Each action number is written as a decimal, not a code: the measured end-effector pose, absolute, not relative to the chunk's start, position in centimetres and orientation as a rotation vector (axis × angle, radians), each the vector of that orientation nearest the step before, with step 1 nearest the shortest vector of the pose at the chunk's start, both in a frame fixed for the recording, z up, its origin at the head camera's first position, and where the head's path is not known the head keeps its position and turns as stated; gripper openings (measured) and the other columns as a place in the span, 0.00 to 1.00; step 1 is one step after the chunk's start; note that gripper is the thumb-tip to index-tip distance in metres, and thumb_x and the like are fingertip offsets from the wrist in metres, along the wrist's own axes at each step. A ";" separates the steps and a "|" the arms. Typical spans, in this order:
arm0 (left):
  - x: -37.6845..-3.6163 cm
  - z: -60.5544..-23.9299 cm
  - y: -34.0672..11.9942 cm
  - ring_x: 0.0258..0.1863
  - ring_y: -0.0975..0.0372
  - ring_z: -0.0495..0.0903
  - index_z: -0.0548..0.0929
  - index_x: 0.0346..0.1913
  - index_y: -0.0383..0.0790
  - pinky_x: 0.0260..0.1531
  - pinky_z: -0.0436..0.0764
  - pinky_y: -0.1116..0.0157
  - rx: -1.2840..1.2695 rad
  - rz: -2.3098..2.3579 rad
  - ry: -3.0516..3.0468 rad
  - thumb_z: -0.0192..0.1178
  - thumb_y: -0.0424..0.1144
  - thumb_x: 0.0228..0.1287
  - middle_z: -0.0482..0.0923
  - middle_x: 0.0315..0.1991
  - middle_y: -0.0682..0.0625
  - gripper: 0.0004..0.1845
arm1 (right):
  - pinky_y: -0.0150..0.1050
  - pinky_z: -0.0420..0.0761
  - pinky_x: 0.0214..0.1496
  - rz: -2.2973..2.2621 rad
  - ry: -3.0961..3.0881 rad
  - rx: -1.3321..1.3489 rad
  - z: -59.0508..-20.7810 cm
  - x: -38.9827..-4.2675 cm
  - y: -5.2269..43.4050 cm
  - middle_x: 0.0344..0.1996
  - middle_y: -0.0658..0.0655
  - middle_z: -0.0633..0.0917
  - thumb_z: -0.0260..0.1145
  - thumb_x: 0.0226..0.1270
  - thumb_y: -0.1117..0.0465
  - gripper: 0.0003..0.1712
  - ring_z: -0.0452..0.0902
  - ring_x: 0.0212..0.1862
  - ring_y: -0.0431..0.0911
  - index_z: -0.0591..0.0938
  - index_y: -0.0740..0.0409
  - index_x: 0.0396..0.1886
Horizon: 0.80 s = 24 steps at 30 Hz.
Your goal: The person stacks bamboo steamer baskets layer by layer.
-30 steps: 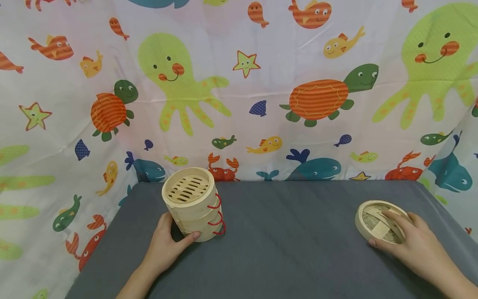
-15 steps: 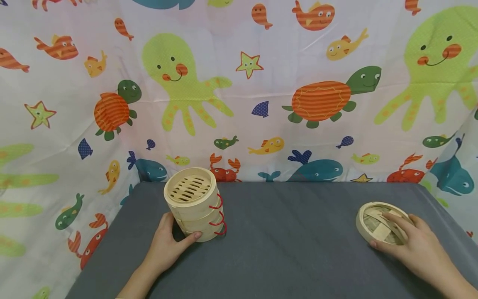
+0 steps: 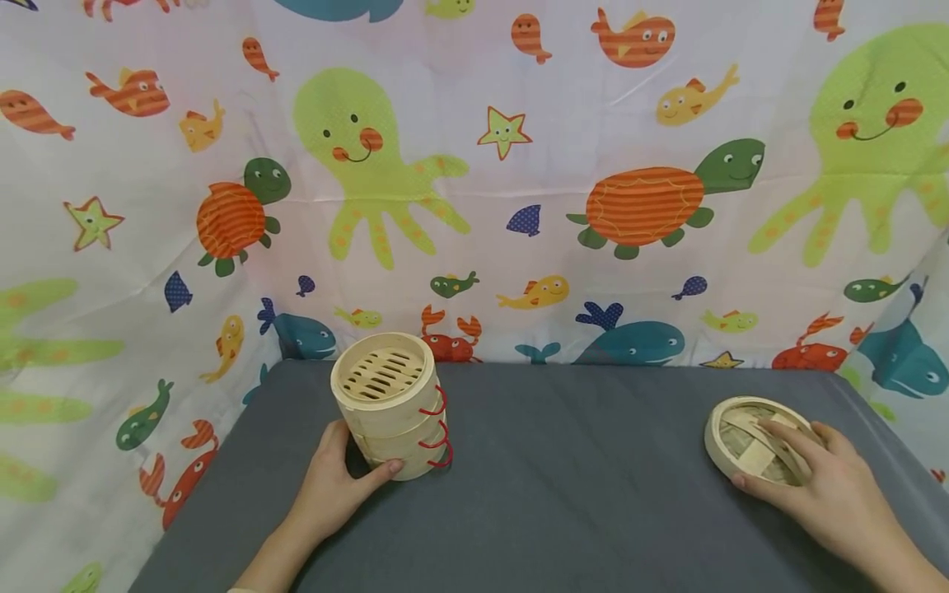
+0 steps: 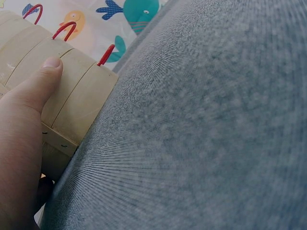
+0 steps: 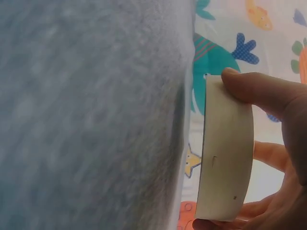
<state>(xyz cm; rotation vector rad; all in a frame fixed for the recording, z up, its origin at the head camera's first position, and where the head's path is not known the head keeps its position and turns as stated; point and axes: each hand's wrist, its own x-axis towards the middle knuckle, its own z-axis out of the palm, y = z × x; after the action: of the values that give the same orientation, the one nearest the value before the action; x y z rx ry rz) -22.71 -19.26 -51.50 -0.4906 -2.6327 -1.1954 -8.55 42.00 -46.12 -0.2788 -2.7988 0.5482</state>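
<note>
A stack of three bamboo steamer baskets [image 3: 389,403] with red wire loops [image 3: 433,422] stands on the grey table [image 3: 578,494] at the left, leaning a little away from me. My left hand [image 3: 356,469] grips its lowest tiers, thumb in front and fingers behind. In the left wrist view the thumb [image 4: 41,81] presses the basket wall [image 4: 81,96]. At the right lies a round bamboo lid [image 3: 745,441] with a woven top. My right hand [image 3: 771,461] covers it, and thumb [image 5: 254,88] and fingers pinch its rim [image 5: 225,148].
A curtain printed with sea animals [image 3: 474,181] hangs close behind the table and along both sides. The grey table surface runs bare between the stack and the lid. The table's left edge [image 3: 215,469] passes just beside my left hand.
</note>
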 end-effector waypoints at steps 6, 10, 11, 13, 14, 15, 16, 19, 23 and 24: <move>-22.7 -51.7 -19.3 0.65 0.47 0.75 0.70 0.78 0.37 0.63 0.75 0.37 -0.506 -1.196 -2.609 0.82 0.57 0.62 0.73 0.65 0.40 0.49 | 0.83 0.64 0.53 0.583 -2.780 -0.248 -45.0 -8.8 40.9 0.66 0.89 0.63 0.84 0.59 0.35 0.56 0.60 0.63 0.86 0.75 0.63 0.76; -22.8 -51.7 -19.3 0.66 0.47 0.75 0.69 0.79 0.38 0.64 0.74 0.37 -0.509 -1.198 -2.611 0.81 0.58 0.62 0.72 0.66 0.41 0.50 | 0.83 0.65 0.52 0.599 -2.776 -0.239 -44.4 -8.8 40.1 0.67 0.89 0.62 0.84 0.59 0.36 0.55 0.59 0.63 0.85 0.75 0.63 0.76; -22.8 -51.7 -19.3 0.66 0.47 0.74 0.68 0.79 0.38 0.65 0.74 0.37 -0.511 -1.196 -2.617 0.81 0.59 0.62 0.71 0.67 0.41 0.51 | 0.83 0.65 0.52 0.602 -2.775 -0.238 -44.3 -8.8 40.0 0.67 0.89 0.62 0.84 0.59 0.36 0.55 0.58 0.63 0.86 0.75 0.64 0.76; -23.0 -51.6 -19.3 0.68 0.48 0.73 0.67 0.81 0.40 0.66 0.73 0.37 -0.511 -1.206 -2.630 0.81 0.60 0.62 0.70 0.68 0.42 0.52 | 0.83 0.64 0.52 0.612 -2.780 -0.241 -44.1 -8.8 39.7 0.68 0.90 0.61 0.84 0.60 0.37 0.55 0.58 0.63 0.87 0.74 0.64 0.76; -23.0 -51.5 -19.3 0.69 0.47 0.73 0.66 0.81 0.40 0.67 0.73 0.37 -0.514 -1.208 -2.632 0.81 0.60 0.62 0.70 0.69 0.42 0.53 | 0.83 0.64 0.52 0.617 -2.784 -0.248 -43.9 -8.8 39.4 0.68 0.90 0.61 0.84 0.60 0.36 0.55 0.58 0.63 0.87 0.74 0.64 0.76; -23.1 -51.4 -19.3 0.69 0.47 0.73 0.66 0.81 0.40 0.67 0.72 0.36 -0.517 -1.216 -2.630 0.81 0.60 0.62 0.70 0.69 0.42 0.53 | 0.84 0.64 0.52 0.621 -2.784 -0.250 -43.8 -8.8 39.2 0.68 0.90 0.60 0.83 0.61 0.37 0.54 0.58 0.63 0.88 0.74 0.64 0.76; -23.2 -51.3 -19.3 0.69 0.47 0.72 0.65 0.82 0.40 0.68 0.72 0.36 -0.518 -1.219 -2.629 0.81 0.60 0.62 0.69 0.70 0.42 0.53 | 0.84 0.64 0.53 0.626 -2.783 -0.251 -43.6 -8.9 39.0 0.68 0.91 0.60 0.83 0.61 0.37 0.54 0.58 0.63 0.88 0.74 0.64 0.76; -23.4 -51.2 -19.3 0.70 0.47 0.72 0.65 0.82 0.41 0.68 0.71 0.35 -0.519 -1.229 -2.621 0.81 0.60 0.62 0.69 0.70 0.41 0.54 | 0.83 0.64 0.53 0.634 -2.769 -0.241 -43.0 -9.3 38.5 0.68 0.90 0.61 0.84 0.60 0.38 0.54 0.59 0.63 0.87 0.75 0.64 0.76; -23.2 -51.6 -19.4 0.70 0.47 0.72 0.65 0.82 0.40 0.68 0.72 0.35 -0.505 -1.220 -2.633 0.80 0.61 0.63 0.69 0.70 0.41 0.54 | 0.82 0.66 0.51 0.615 -2.749 -0.221 -42.1 -9.8 37.9 0.67 0.88 0.63 0.85 0.59 0.39 0.53 0.61 0.62 0.85 0.76 0.65 0.75; -23.1 -51.7 -19.5 0.70 0.47 0.72 0.65 0.82 0.40 0.68 0.72 0.36 -0.498 -1.222 -2.637 0.80 0.61 0.63 0.69 0.70 0.41 0.53 | 0.81 0.67 0.51 0.616 -2.743 -0.212 -41.9 -9.9 37.8 0.67 0.87 0.64 0.85 0.59 0.39 0.53 0.61 0.62 0.84 0.76 0.65 0.75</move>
<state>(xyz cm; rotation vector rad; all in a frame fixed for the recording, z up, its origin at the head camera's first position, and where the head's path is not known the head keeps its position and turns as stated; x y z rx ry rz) -23.12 -19.48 -51.71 -0.4977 -2.6370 -1.2216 -9.87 37.78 -41.88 -0.2124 -2.7427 0.6157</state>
